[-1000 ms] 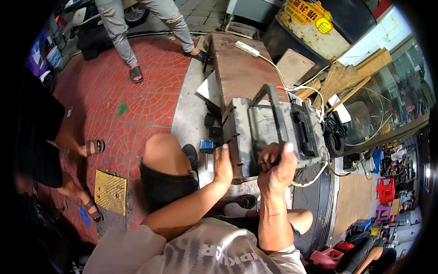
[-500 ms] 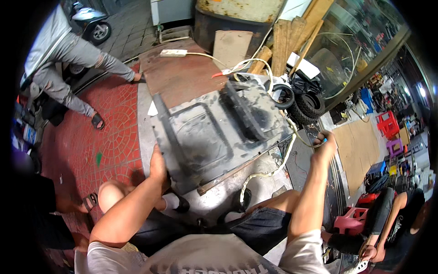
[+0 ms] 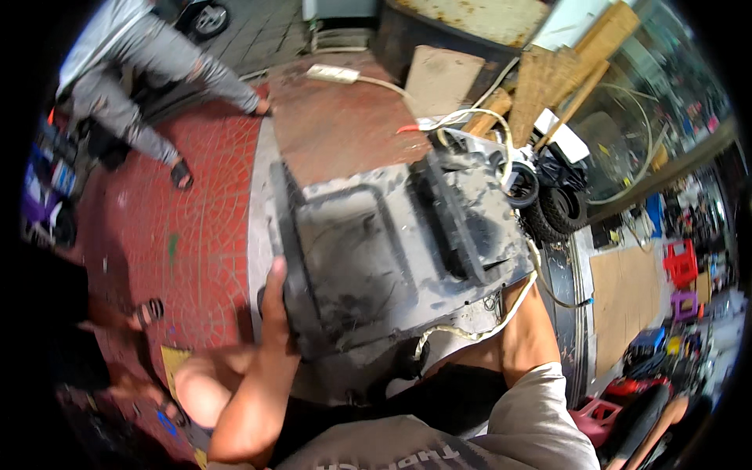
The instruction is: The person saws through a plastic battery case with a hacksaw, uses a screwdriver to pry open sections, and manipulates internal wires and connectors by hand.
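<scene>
A large, flat, dusty grey-and-black casing [image 3: 348, 254], with raised black bars and a rounded rectangular recess, sits tilted in front of me. My left hand [image 3: 276, 305] grips its left edge, thumb up along the side and fingers hidden underneath. At the casing's lower right corner, my right hand [image 3: 517, 295] reaches under it, its fingers hidden from view. A pale wrapped cable [image 3: 478, 333] loops near my right forearm. A thinner cord [image 3: 558, 301] with a blue tip hangs loose to the right of that arm.
Small wheels with black tyres [image 3: 554, 213] are beside the casing's right end. Wooden planks [image 3: 540, 90] lean behind them. A white power strip [image 3: 333, 74] lies on a reddish board [image 3: 337, 117]. People are at left and lower right. A red stool [image 3: 680, 262] stands at right.
My right hand has let go of the thin blue-tipped cord and moved down to the casing's right underside. The casing has shifted slightly in view; my left hand stays on its edge.
</scene>
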Motion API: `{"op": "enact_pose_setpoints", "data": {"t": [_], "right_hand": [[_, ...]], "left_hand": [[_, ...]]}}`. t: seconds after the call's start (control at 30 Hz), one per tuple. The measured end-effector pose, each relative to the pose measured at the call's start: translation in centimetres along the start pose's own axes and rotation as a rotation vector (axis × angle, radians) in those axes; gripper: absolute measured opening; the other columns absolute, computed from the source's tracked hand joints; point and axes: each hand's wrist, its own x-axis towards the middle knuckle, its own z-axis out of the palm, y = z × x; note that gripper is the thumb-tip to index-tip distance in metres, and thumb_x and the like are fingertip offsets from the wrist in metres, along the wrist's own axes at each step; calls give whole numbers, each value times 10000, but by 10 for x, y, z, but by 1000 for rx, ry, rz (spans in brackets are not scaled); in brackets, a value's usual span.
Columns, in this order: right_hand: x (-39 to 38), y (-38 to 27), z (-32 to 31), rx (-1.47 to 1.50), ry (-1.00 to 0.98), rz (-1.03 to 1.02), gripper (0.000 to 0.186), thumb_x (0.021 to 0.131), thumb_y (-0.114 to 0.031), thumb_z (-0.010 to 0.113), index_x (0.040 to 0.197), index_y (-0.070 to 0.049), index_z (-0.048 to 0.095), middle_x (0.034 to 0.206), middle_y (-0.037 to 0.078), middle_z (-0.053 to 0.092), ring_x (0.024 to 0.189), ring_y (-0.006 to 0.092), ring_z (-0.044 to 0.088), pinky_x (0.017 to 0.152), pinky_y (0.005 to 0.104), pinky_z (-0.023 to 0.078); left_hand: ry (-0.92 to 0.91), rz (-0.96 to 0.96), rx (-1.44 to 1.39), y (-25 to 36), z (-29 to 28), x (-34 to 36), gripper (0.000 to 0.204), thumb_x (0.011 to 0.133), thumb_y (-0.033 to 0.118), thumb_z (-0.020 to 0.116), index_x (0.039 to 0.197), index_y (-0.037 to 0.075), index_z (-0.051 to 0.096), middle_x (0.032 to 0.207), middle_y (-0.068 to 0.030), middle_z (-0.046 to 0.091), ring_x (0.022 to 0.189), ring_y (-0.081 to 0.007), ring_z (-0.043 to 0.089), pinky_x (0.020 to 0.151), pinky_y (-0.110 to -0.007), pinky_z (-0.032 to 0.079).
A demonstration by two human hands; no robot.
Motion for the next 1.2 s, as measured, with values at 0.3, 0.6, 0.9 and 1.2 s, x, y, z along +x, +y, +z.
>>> {"op": "enact_pose_setpoints", "data": {"t": [0.3, 0.6, 0.9, 1.2], "right_hand": [[-55, -96, -6, 251, -117, -178, 444, 1072, -422, 562, 1176, -28, 740, 933, 72, 715, 827, 172, 645, 787, 338, 527], [-157, -150, 31, 460, -442, -277, 482, 1094, -443, 504, 1217, -31, 721, 965, 89, 733, 846, 174, 670, 789, 342, 550], [-246, -90, 128, 569, -962, -61, 534, 1034, -484, 513, 1155, -16, 739, 1038, 92, 734, 942, 175, 663, 809, 357, 518], [-323, 15, 187, 241, -1176, 277, 674, 1076, -590, 391, 1406, -60, 645, 1319, 149, 717, 1115, 284, 715, 964, 438, 577]], "left_hand": [[29, 166, -14, -13, -23, -5, 632, 1055, 462, 550, 1475, -11, 534, 1291, -160, 692, 1125, -285, 717, 1004, -451, 594], [269, 419, -53, -24, -47, -144, 721, 991, 567, 622, 1474, 34, 571, 1360, -131, 679, 1172, -294, 683, 1032, -458, 564], [373, 646, -38, -80, -109, -348, 728, 1076, 601, 505, 1601, 99, 455, 1571, -108, 542, 1357, -318, 580, 1108, -488, 514], [836, 540, 27, -182, -190, -467, 673, 1101, 568, 446, 1495, 38, 572, 1394, -107, 674, 1222, -238, 687, 1057, -406, 559]]}}
